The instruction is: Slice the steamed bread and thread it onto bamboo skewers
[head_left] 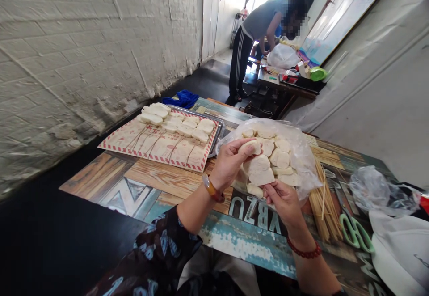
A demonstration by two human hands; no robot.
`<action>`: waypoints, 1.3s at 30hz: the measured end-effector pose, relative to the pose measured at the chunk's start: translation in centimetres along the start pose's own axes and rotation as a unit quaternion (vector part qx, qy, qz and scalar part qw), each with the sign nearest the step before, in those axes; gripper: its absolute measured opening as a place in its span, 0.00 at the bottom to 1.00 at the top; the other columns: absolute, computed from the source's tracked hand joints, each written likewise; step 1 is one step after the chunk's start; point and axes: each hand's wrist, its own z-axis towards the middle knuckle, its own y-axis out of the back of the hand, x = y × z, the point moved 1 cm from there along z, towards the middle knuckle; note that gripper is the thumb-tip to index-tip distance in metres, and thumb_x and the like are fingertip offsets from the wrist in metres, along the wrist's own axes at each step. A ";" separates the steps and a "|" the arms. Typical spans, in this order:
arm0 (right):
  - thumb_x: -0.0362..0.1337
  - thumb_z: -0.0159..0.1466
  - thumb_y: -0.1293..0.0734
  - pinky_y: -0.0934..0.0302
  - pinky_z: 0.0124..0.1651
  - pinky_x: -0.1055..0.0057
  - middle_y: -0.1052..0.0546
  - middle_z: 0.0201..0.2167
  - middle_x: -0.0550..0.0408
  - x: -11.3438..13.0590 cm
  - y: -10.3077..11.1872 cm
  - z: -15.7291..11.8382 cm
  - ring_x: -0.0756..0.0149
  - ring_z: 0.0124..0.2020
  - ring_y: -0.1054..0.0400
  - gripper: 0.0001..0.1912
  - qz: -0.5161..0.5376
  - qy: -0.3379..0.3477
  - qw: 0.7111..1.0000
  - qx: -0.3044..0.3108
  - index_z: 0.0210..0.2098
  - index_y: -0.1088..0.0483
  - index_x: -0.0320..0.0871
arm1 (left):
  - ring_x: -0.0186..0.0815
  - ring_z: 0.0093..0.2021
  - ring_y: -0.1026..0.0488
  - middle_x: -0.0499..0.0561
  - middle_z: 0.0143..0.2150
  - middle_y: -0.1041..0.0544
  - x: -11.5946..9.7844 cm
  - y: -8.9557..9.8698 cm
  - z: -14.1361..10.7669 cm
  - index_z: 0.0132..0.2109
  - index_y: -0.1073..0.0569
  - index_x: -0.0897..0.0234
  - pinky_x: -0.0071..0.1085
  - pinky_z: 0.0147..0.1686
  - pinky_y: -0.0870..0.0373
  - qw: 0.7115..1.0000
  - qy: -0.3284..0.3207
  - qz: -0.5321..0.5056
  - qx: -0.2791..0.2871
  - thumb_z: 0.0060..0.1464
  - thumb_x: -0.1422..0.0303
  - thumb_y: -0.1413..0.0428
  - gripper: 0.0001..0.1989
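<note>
My left hand [229, 162] is closed, pinching a pale bun slice [254, 146] between thumb and fingers. Just below it, my right hand [284, 203] grips the lower edge of another pale slice [261, 177] with thumb and fingertips. Both hands are over an open clear plastic bag [303, 162] full of similar slices [280, 158]. To the left, rows of slices [187, 126] on thin sticks lie on a red-bordered paper sheet [150, 150], which partly covers a metal tray [219, 137].
Bamboo skewers [321, 211] and green-handled scissors [357, 233] lie right of the bag. Beyond them are a crumpled plastic bag [372, 186] and a white cap [398, 251]. A blue cloth [182, 99] is behind the tray. Another person [258, 27] bends over a cluttered far table [301, 91].
</note>
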 end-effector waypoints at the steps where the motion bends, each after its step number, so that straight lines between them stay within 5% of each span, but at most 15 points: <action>1: 0.53 0.67 0.33 0.39 0.24 0.73 0.27 0.21 0.58 -0.2 0.0 0.0 0.70 0.18 0.34 0.21 0.000 0.001 1.000 -0.005 0.26 0.27 0.44 | 0.37 0.38 0.20 0.53 0.38 0.16 0.0 0.0 -0.1 0.43 0.16 0.62 0.32 0.44 0.23 1.000 0.000 0.008 0.002 0.46 0.60 0.29 0.17; 10: 0.51 0.68 0.33 0.40 0.24 0.74 0.27 0.22 0.58 -1.2 -0.3 -0.3 0.71 0.19 0.34 0.20 0.007 -0.002 1.000 -0.022 0.27 0.27 0.43 | 0.41 0.44 0.21 0.54 0.45 0.15 0.4 0.3 -0.4 0.48 0.16 0.61 0.32 0.47 0.26 0.993 -0.047 0.110 0.000 0.52 0.59 0.34 0.17; 20: 0.51 0.67 0.32 0.39 0.22 0.75 0.26 0.21 0.58 -1.3 -0.5 -0.1 0.71 0.18 0.35 0.19 0.045 0.005 0.999 -0.030 0.30 0.25 0.43 | 0.42 0.47 0.21 0.58 0.49 0.17 -0.2 -0.1 -1.0 0.52 0.19 0.64 0.36 0.49 0.27 0.995 -0.043 0.063 0.060 0.54 0.55 0.35 0.23; 39: 0.45 0.69 0.33 0.38 0.26 0.74 0.26 0.21 0.58 -1.5 0.1 -0.3 0.70 0.21 0.33 0.16 0.008 0.031 0.999 -0.030 0.27 0.27 0.44 | 0.42 0.46 0.19 0.57 0.48 0.16 -1.1 -0.6 -2.3 0.51 0.17 0.63 0.34 0.49 0.24 0.988 -0.014 0.128 0.088 0.54 0.54 0.35 0.22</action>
